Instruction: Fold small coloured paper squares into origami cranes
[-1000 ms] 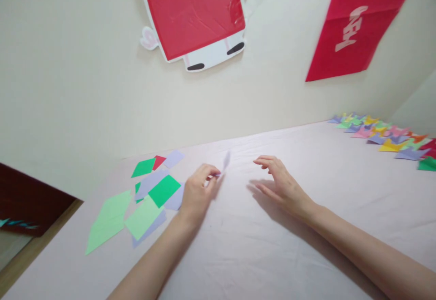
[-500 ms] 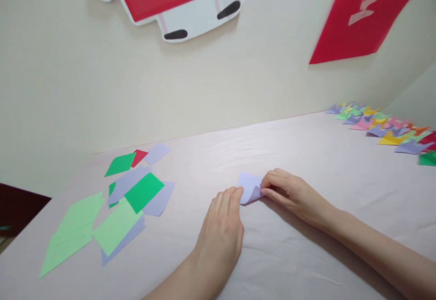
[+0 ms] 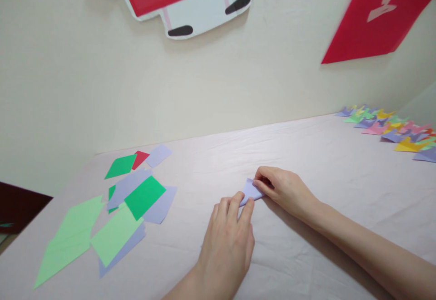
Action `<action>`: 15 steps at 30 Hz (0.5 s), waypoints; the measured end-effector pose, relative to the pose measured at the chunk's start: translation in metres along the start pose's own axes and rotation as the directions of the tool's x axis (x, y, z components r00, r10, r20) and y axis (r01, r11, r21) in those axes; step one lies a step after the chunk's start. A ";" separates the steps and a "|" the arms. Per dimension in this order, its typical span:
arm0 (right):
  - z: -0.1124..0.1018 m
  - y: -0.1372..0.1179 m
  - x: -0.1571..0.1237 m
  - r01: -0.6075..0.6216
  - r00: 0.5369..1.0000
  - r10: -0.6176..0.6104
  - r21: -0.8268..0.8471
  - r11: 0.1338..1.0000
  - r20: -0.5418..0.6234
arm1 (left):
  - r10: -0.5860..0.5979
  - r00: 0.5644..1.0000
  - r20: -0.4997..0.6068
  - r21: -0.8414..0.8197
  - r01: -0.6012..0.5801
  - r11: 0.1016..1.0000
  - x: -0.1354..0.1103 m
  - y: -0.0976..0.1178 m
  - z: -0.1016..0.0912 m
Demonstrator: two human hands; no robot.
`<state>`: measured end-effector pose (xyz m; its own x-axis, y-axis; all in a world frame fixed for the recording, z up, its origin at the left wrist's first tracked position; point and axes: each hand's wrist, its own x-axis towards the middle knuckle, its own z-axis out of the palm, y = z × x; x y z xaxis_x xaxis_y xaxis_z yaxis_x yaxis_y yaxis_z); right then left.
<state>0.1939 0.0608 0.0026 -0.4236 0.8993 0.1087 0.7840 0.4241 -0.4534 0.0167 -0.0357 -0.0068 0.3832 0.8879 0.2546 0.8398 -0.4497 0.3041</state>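
Note:
A small lavender sheet of paper point(image 3: 251, 191) lies on the cloth-covered table between my hands, its near part folded up over the rest. The thumb and bent index finger of my right hand point(image 3: 284, 189) pinch its right part. At the lower left edge, my left hand point(image 3: 228, 232) has its thumb and index fingertips on the paper, the other fingers curved beside them. Fingers partly hide both ends of the sheet.
Left on the table point(image 3: 204, 164) lie loose light green sheets point(image 3: 70, 234), dark green sheets point(image 3: 145, 197), lavender sheets point(image 3: 163, 207) and a red piece point(image 3: 140, 159). Folded coloured paper shapes point(image 3: 376, 128) stand in rows at far right. Behind is a wall point(image 3: 204, 86) with red decorations point(image 3: 374, 23).
The near edge of the lavender paper has been folded further up, so less of the sheet shows. My left hand has shifted right, with its thumb and index finger now apart at the paper's edge.

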 end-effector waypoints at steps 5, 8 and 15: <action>0.003 0.001 -0.001 -0.022 1.000 0.023 0.007 1.000 -0.015 | -0.002 1.000 0.021 0.014 0.001 1.000 0.003 -0.001 0.001; 0.004 0.001 0.000 -0.032 0.999 0.033 0.012 0.999 -0.021 | 0.017 0.999 0.045 0.057 -0.020 0.998 0.004 0.000 0.001; 0.005 0.000 0.000 -0.048 0.998 0.049 0.018 0.999 -0.032 | 0.001 0.990 0.144 0.179 -0.028 0.983 0.008 0.005 -0.004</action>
<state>0.1916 0.0604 -0.0018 -0.3701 0.9219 0.1148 0.7953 0.3782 -0.4738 0.0220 -0.0316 0.0007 0.4359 0.8920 0.1199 0.8843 -0.4492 0.1276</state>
